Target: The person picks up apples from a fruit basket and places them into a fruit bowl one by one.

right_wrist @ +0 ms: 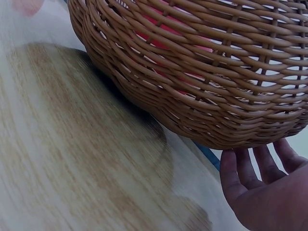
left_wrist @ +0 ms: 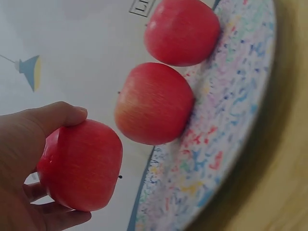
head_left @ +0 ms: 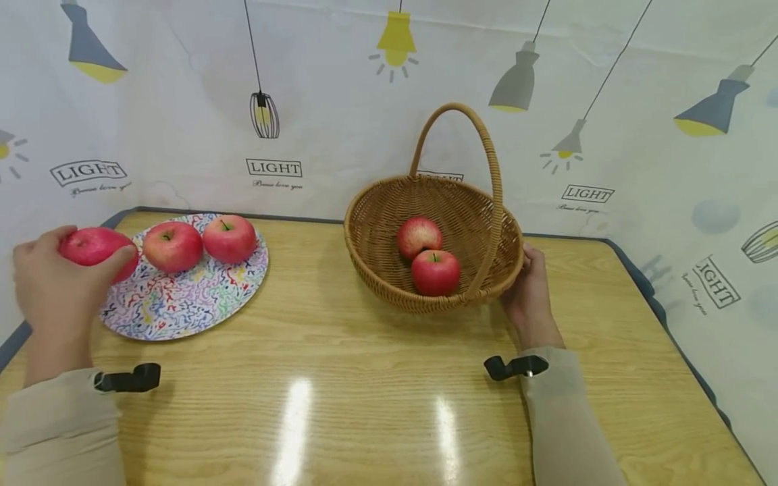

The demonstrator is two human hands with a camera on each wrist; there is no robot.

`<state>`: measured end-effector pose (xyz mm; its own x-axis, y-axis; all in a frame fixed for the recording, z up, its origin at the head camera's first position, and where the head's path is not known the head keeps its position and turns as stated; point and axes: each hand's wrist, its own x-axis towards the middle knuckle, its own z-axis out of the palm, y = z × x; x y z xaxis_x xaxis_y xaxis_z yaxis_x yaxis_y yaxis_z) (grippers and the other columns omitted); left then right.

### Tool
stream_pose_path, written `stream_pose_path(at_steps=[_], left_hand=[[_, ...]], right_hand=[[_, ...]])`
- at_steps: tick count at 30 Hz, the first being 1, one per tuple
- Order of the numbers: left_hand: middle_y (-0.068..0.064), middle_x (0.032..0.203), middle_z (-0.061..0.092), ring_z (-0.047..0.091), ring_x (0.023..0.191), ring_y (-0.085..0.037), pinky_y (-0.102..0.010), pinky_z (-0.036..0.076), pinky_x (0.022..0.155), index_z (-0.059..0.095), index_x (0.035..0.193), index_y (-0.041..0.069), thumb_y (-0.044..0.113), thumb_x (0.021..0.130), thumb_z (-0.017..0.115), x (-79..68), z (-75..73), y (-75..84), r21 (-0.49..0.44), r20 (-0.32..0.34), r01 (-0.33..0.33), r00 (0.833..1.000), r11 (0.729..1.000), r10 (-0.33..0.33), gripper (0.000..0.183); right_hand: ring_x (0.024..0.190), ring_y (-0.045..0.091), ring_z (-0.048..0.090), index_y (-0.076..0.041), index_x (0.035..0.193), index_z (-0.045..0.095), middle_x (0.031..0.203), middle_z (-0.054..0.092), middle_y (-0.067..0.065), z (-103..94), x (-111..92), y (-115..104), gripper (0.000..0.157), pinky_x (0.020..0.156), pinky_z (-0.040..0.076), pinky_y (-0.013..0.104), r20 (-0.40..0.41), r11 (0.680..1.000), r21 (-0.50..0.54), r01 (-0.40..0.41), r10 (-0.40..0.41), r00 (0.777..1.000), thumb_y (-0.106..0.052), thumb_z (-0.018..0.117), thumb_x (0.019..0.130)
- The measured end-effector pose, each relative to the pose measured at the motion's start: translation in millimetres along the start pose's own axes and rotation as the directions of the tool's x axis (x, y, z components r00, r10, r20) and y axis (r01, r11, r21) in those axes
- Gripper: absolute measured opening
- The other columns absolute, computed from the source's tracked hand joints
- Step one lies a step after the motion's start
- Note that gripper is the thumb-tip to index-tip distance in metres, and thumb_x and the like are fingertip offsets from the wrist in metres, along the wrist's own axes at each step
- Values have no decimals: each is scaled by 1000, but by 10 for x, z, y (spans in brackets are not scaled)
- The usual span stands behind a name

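My left hand point(head_left: 61, 287) grips a red apple point(head_left: 100, 248) between thumb and fingers, at the left edge of a patterned plate point(head_left: 176, 307). In the left wrist view this apple point(left_wrist: 84, 166) appears raised beside the others. Two more apples, one nearer point(head_left: 173, 247) and one farther right point(head_left: 229, 239), rest on the plate. A wicker basket point(head_left: 389, 287) with a tall handle holds two apples, one behind point(head_left: 419, 236) and one in front point(head_left: 435, 273). My right hand point(head_left: 531, 297) touches the basket's right side with fairly straight fingers point(right_wrist: 265, 166); part of it is hidden behind the basket.
Everything stands on a wood-grain table point(head_left: 340, 405). Behind and at both sides hangs a white cloth point(head_left: 328, 81) printed with lamps. The basket's arched handle point(head_left: 495, 182) rises well above its rim.
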<state>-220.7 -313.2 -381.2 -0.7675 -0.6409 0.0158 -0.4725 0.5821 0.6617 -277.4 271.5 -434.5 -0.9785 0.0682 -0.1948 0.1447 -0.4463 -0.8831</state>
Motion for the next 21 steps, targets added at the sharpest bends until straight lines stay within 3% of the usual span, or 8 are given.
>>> stream_pose_path(at_steps=[8, 21], left_hand=[[-26, 164, 18, 23, 151, -44, -68, 41, 109, 22, 161, 6, 45, 95, 62, 26, 97, -58, 14, 31, -10, 999, 1000, 9, 86], [-34, 159, 20, 28, 145, -52, -70, 41, 107, 23, 159, 1, 46, 94, 63, 128, 184, -175, 90, 83, -20, 996, 996, 13, 89]], right_hand=[[147, 15, 30, -26, 123, 59, 148, 43, -4, -16, 9, 6, 38, 127, 14, 36, -7, 1000, 31, -3, 3, 1000, -49, 43, 97], [151, 17, 26, -24, 135, 53, 156, 36, -2, 2, -11, 2, 47, 129, 11, 37, -3, 1000, 7, -2, 2, 1000, -50, 43, 97]])
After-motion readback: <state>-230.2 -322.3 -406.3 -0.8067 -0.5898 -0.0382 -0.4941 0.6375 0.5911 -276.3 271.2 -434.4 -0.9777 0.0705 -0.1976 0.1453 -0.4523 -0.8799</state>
